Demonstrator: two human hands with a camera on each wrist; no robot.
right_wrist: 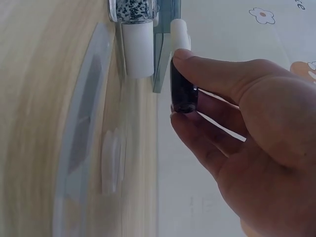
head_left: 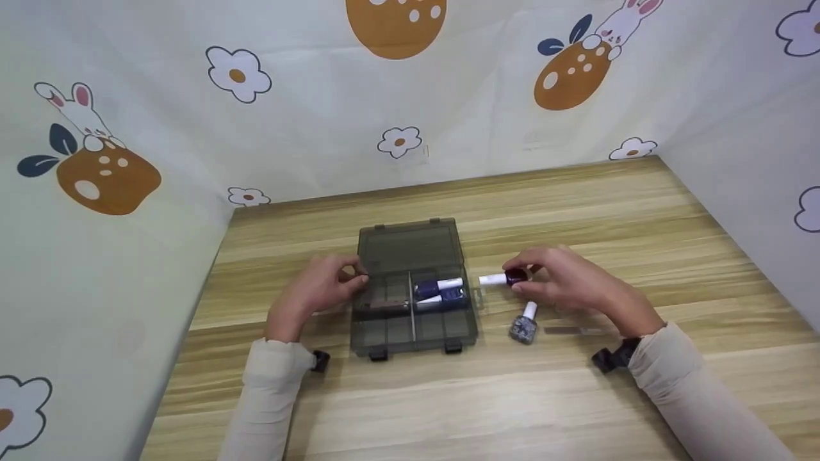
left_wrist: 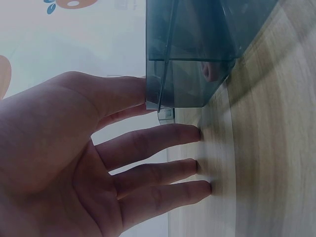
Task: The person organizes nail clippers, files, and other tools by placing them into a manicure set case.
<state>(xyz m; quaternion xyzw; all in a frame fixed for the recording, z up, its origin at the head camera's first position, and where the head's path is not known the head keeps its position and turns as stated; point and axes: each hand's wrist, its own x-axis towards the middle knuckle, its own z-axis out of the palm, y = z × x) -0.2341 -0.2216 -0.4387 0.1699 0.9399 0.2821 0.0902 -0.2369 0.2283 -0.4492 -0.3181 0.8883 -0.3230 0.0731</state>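
A smoky see-through organizer box lies with its lid folded back. My left hand pinches its left wall near the hinge with thumb and index finger; in the left wrist view the other fingers of that hand stretch out below the wall. Inside the right half sit two dark blue nail polish bottles with white caps. My right hand holds a dark red nail polish bottle between thumb and fingers, just right of the box, its white cap pointing at the box.
A glitter nail polish bottle lies right of the box, below my right hand. Beside it is a thin flat strip. A dark slender item lies in the box's left half. Patterned cloth surrounds the wooden table.
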